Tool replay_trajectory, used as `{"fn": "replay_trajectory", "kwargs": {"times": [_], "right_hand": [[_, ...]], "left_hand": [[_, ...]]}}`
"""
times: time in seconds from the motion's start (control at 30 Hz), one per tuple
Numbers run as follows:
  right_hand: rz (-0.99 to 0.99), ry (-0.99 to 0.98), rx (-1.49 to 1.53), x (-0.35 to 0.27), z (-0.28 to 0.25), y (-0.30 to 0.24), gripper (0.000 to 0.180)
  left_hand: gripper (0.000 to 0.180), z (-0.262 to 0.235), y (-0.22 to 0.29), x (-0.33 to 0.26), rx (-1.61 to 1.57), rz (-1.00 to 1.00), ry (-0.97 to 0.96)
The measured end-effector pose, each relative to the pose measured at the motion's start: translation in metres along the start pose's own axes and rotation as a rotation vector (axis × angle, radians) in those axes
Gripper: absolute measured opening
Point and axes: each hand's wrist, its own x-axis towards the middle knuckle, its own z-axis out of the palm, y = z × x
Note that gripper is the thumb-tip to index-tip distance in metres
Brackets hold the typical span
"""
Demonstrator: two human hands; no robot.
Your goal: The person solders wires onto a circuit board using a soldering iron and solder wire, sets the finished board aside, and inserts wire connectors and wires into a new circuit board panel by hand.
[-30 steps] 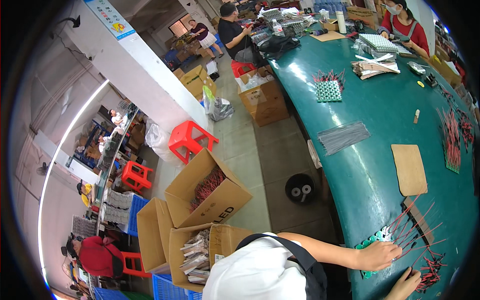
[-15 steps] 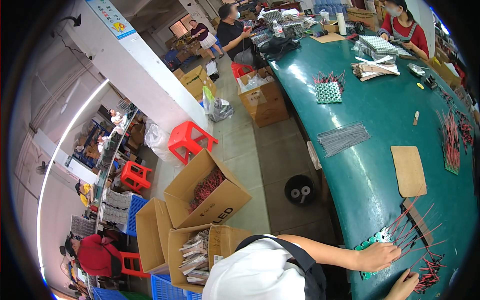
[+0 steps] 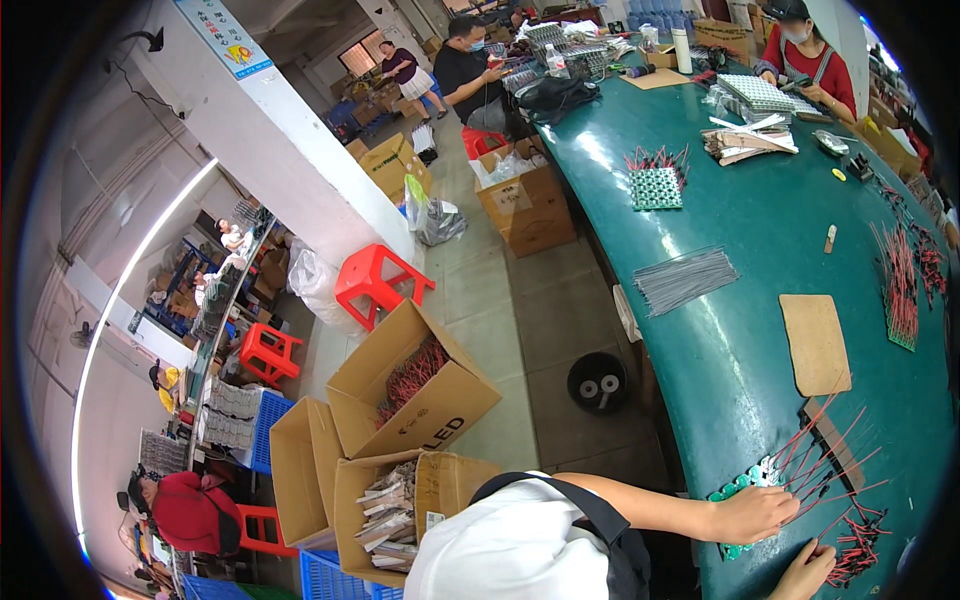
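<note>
A green circuit board (image 3: 735, 487) with round segments lies at the table's near edge, and several long red and black wires (image 3: 815, 455) rise from it. My left hand (image 3: 757, 514) rests over the board, its fingers pinched together beside the wire ends; what lies between them is hidden. Closer to me, my right hand (image 3: 806, 570) is closed, with thumb and fingertip on a thin wire. Just right of that hand is a heap of short red and black wires (image 3: 858, 553). A dark flat bar (image 3: 833, 446) lies under the long wires.
A brown cardboard sheet (image 3: 815, 345), a bundle of grey wires (image 3: 685, 280) and wired boards (image 3: 656, 188) lie farther along the green table (image 3: 735, 390). Another wired board (image 3: 902, 325) is at the right. Open cartons (image 3: 440, 395) stand on the floor to my left. Co-workers sit at the far end.
My hands stay almost in the same place over the board and wires. At the far end, the seated person in black has lowered their head toward their hands.
</note>
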Motion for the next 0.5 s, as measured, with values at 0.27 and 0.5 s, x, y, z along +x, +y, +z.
{"fn": "replay_trajectory", "kwargs": {"times": [0.27,0.5], "right_hand": [[-0.03,0.005,0.038,-0.006,-0.02,-0.004,0.041],[0.228,-0.202,0.829,-0.044,-0.083,-0.051,0.022]], "left_hand": [[0.026,-0.005,-0.002,0.0,-0.1,0.046,0.032],[0.016,-0.046,0.06,0.004,-0.318,0.321,0.406]]}}
